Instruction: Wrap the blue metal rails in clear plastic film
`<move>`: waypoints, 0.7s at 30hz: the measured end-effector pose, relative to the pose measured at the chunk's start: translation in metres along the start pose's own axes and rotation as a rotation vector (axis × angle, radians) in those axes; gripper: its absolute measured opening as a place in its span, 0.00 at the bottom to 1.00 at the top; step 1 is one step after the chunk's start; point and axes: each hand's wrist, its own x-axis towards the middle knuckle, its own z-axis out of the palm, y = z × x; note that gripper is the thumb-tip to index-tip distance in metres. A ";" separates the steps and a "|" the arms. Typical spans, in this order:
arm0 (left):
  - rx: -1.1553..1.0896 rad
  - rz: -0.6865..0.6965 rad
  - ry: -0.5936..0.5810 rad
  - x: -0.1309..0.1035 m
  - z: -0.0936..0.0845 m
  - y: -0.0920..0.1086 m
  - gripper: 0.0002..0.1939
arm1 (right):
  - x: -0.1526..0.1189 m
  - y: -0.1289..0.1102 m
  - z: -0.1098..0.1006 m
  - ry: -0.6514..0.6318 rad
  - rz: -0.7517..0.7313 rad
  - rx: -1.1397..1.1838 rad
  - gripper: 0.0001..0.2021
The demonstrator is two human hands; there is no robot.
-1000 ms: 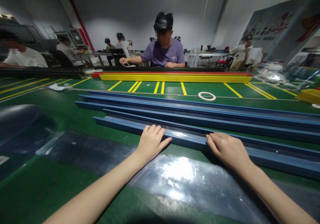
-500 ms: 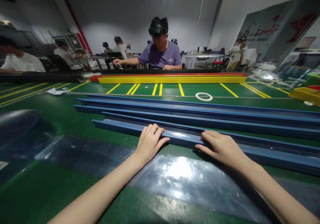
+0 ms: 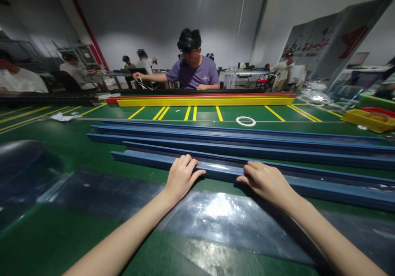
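A long blue channel (image 3: 222, 169) lies across the green table (image 3: 92, 235), nearest to me. My left hand (image 3: 182, 175) grips its front wall left of the middle, fingers over the edge and thumb in front. Farther right, my right hand (image 3: 265, 179) holds the same channel with fingers curled over the wall; its thumb is at the front face. Just behind lie more blue channels (image 3: 173, 142), side by side. A clear plastic sheet (image 3: 197, 226) spreads under my forearms and reflects the light.
Beyond are a white tape ring (image 3: 246, 121), a yellow bar (image 3: 203, 102) and a red bar beside it. A person in a purple shirt (image 3: 197, 72) sits opposite. At the right stands a yellow bin (image 3: 365, 120); a rolled clear sheet (image 3: 24, 161) lies left.
The view has shifted slightly. Both hands remain on the blue channel, and my right thumb has come closer to its front face. The person opposite has raised a hand with white cord slightly.
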 end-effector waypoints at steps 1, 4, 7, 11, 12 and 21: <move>0.004 0.003 0.000 0.000 0.000 0.000 0.15 | 0.000 -0.001 -0.001 -0.004 0.006 -0.002 0.15; 0.014 0.012 0.001 0.000 -0.001 0.000 0.15 | 0.000 -0.002 -0.002 -0.010 0.018 -0.001 0.14; 0.020 0.021 0.006 0.000 -0.001 0.000 0.15 | -0.001 -0.003 -0.004 -0.019 0.031 0.003 0.14; 0.023 0.033 0.013 -0.001 -0.001 0.000 0.15 | 0.000 -0.005 -0.005 -0.044 0.053 0.001 0.14; 0.023 0.034 0.015 -0.001 -0.001 0.000 0.15 | 0.000 -0.005 -0.005 -0.055 0.056 0.002 0.14; 0.007 0.072 0.017 -0.002 -0.002 0.001 0.14 | -0.005 0.001 -0.014 -0.180 0.141 0.023 0.15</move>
